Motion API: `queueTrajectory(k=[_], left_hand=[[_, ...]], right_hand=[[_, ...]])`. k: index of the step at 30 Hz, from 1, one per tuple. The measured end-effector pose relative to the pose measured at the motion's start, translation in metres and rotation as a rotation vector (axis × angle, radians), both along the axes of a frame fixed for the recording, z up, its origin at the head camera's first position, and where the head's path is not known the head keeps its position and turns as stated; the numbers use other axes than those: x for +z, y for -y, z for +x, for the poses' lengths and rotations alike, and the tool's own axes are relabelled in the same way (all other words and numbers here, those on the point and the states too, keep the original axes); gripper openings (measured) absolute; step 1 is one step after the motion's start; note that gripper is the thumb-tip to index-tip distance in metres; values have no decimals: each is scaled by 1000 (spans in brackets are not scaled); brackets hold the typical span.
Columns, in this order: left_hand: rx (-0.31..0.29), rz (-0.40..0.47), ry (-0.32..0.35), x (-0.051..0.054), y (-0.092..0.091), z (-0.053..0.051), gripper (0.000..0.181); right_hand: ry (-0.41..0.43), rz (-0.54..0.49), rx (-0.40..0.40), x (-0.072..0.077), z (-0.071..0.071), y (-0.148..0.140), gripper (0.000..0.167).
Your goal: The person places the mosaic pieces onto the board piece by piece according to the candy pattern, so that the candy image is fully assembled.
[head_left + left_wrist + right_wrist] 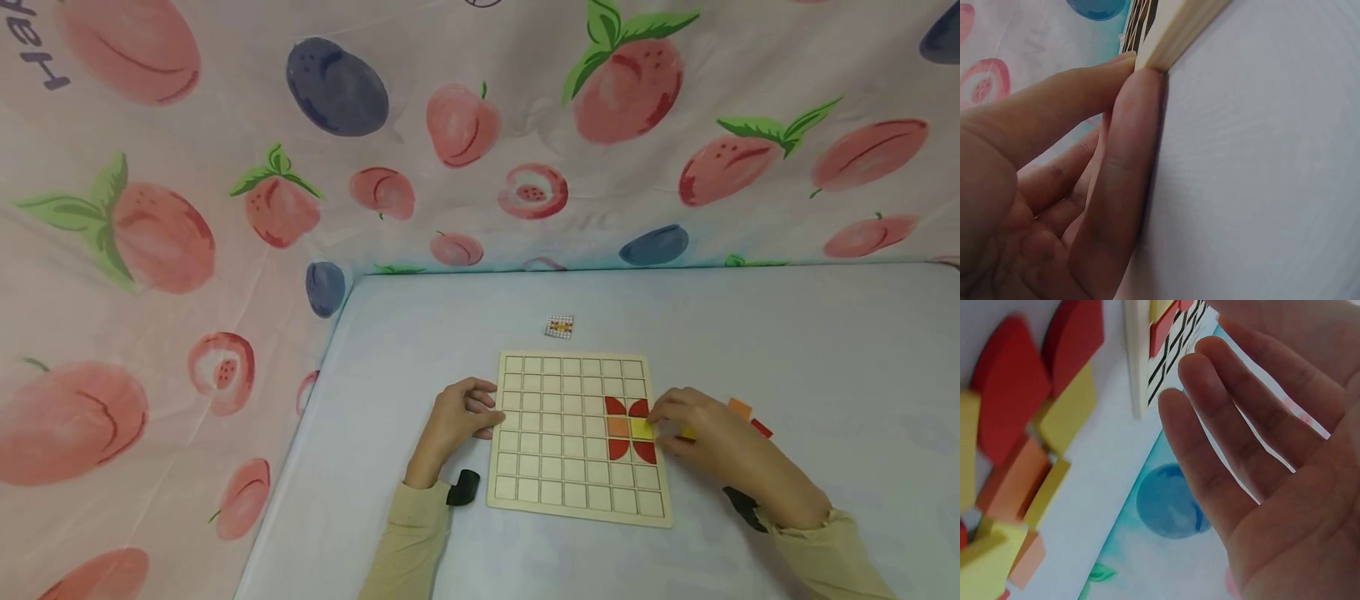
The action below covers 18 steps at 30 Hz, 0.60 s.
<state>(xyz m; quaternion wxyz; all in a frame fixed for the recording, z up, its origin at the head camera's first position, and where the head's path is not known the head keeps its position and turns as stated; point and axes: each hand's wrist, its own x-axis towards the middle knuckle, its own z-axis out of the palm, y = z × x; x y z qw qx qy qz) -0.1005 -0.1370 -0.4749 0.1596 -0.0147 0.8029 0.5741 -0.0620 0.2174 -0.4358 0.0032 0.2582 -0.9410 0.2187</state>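
A pale wooden grid board (570, 433) lies on the table. Red quarter-round tiles (618, 449), an orange square tile (618, 427) and a yellow square tile (641, 428) sit in cells near its right edge. My left hand (459, 421) holds the board's left edge; in the left wrist view the thumb is on top and a finger (1132, 144) against the side. My right hand (712, 429) is at the right edge, its fingertips at the yellow tile. Extended fingers (1210, 450) show in the right wrist view, with nothing visibly gripped; the thumb cannot be made out there.
Loose red, yellow and orange tiles (1013, 387) lie on the table right of the board, partly hidden by my right hand in the head view. A small patterned card (559, 327) lies beyond the board. Fruit-printed cloth (465, 200) rises behind and at left.
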Motion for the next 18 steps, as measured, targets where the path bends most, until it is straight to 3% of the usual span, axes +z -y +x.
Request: queueTrajectory(k=[10,18], left_hand=[[0,0,-10,0,0,1,43],[3,-4,-6,-1,-1,0,43]], right_hand=[[101,66,-115,1,-4,-12,23],[132,57,-114,-9,-7,-23,23]])
